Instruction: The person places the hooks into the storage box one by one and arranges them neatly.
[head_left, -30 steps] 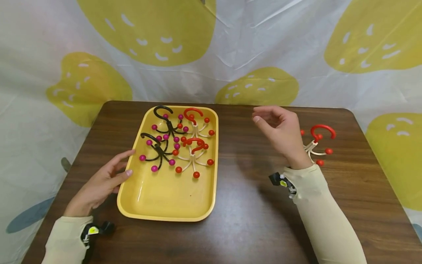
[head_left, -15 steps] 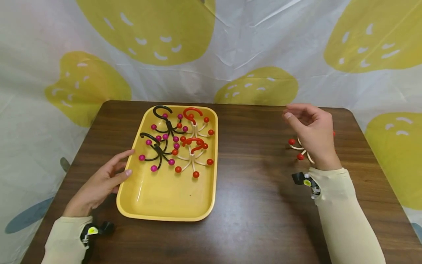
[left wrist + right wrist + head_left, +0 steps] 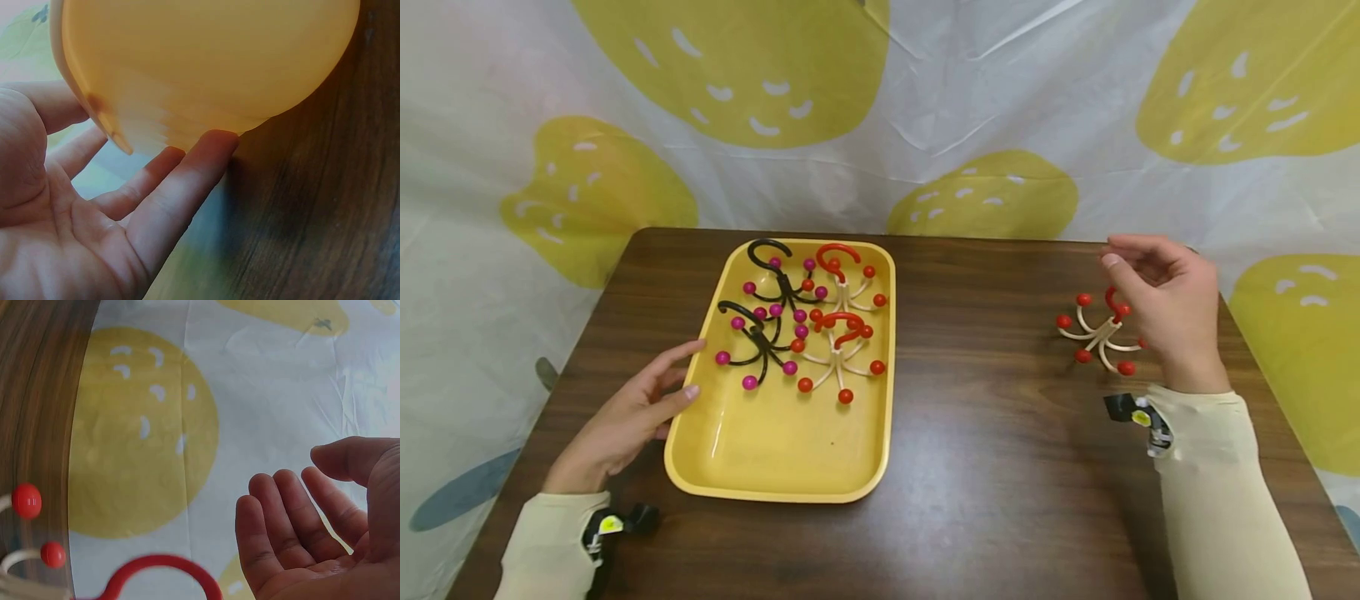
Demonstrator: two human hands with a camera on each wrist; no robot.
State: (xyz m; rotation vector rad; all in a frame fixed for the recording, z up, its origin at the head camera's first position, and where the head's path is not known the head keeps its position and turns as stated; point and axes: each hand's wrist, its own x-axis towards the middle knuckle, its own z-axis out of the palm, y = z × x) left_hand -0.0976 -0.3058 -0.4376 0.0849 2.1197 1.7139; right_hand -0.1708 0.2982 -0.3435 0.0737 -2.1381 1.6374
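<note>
My left hand [image 3: 632, 417] holds the left side of a yellow tray [image 3: 775, 496]; in the left wrist view, fingers lie against the tray's outer wall [image 3: 212, 62] and the thumb tip is hidden behind the rim. Inside the tray stand two black multi-arm hooks [image 3: 762, 343] with magenta balls and two white ones [image 3: 839, 360] with red hooks and red balls. My right hand [image 3: 1180, 308] hangs over the table's right side, fingers loosely bent, holding nothing. Just left of it sits another white multi-arm hook [image 3: 1103, 333], its red top [image 3: 162, 561] apart from the fingers and partly hidden in the head view.
The dark wooden table [image 3: 985, 467] bears the tray on its left half. A white curtain [image 3: 820, 187] with yellow fruit prints hangs behind the far edge and at both sides. The tray's raised rim surrounds the hooks inside.
My right hand has moved to the right, across and past the lone white hook, which shows more of its left side now. The left hand and tray have stayed in place.
</note>
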